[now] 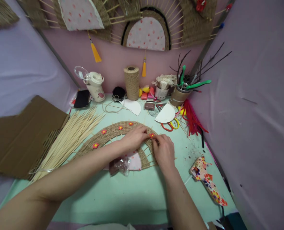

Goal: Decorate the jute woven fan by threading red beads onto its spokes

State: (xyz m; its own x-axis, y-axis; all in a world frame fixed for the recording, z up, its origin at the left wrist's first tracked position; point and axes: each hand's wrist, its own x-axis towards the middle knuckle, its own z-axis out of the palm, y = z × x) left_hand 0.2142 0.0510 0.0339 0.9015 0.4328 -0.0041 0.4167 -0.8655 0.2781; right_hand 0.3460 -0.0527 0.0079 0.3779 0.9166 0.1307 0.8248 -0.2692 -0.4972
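Note:
A half-round fan (115, 129) of woven brown twine over thin sticks lies on the table, with a pink-spotted white panel (135, 160) at its base. Several small red flowers with yellow centres, such as this flower (120, 127), sit along its outer band. My left hand (136, 137) reaches over the fan, fingers closed, its fingertips at the left side of the rightmost red flower (152, 135). From the right, my right hand (164, 150) pinches that same flower against the band. A clear plastic packet with brown contents (119, 166) lies partly over the panel, below my left forearm.
At left are a bundle of thin sticks (65, 140) and brown cardboard (19, 140). A flower-patterned glue gun (207, 180) lies at right. Behind stand a twine spool (131, 83), a white jug (95, 88) and a can (179, 95) holding green-handled pliers (197, 84); scissors (167, 127) lie nearer.

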